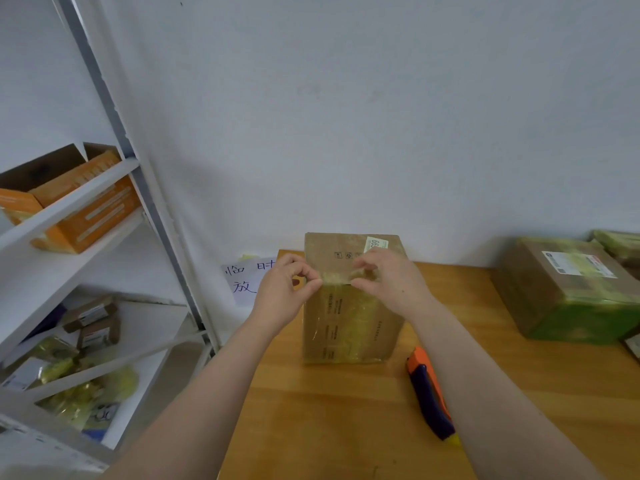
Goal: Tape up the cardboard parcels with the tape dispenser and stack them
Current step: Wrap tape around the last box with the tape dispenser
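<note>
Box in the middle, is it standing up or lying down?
Standing up. The box stands on end on the table, taller than wide; the left hand and right hand pinch its top front edge.

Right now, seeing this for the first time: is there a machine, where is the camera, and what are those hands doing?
There is no machine: a person works with bare hands. The one picture comes from a camera worn on the head, looking forward and down. On the wooden table stands a cardboard parcel. The left hand and the right hand both pinch a strip of yellowish tape at its top front edge. An orange and dark blue tool lies on the table right of the parcel, untouched. Further right sits a taped parcel; a shelf with boxes stands on the left.
</note>
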